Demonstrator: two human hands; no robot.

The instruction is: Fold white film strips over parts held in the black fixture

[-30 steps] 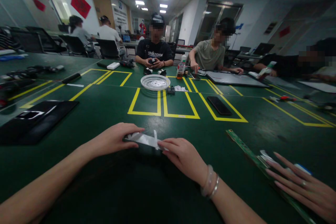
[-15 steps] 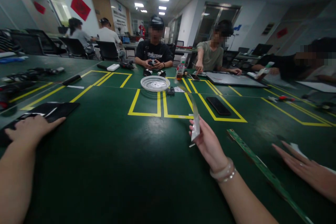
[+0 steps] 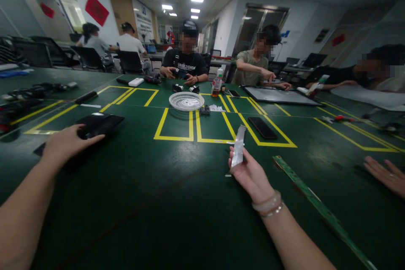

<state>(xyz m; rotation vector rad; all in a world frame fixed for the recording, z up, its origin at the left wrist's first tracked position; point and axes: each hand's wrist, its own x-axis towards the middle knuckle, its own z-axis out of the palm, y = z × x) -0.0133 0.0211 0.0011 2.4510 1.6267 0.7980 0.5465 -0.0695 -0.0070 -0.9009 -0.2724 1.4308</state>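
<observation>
On the left, my left hand (image 3: 68, 145) grips a flat, glossy black panel (image 3: 103, 125) by its near side, the thumb stretched along the edge. Part of the panel is hidden behind that hand. Right of centre, my right hand (image 3: 251, 177), palm up and with bracelets at the wrist, holds a short silvery strip (image 3: 238, 147) between thumb and fingers. The strip stands up from the hand, above the green table. A long narrow green circuit board (image 3: 311, 196) lies to the right of my right forearm. Beyond the strip is a black phone (image 3: 262, 128).
A white round slotted grille (image 3: 186, 101) and a bottle (image 3: 217, 85) stand mid-table. Another person's hand (image 3: 387, 175) rests at the right edge. Black tools (image 3: 28, 95) lie far left. A large flat panel (image 3: 281, 95) lies before people opposite.
My left hand has moved right and away from me with the black panel. The strip in my right hand now looks shorter and straighter. The other person's hand at right has drawn back.
</observation>
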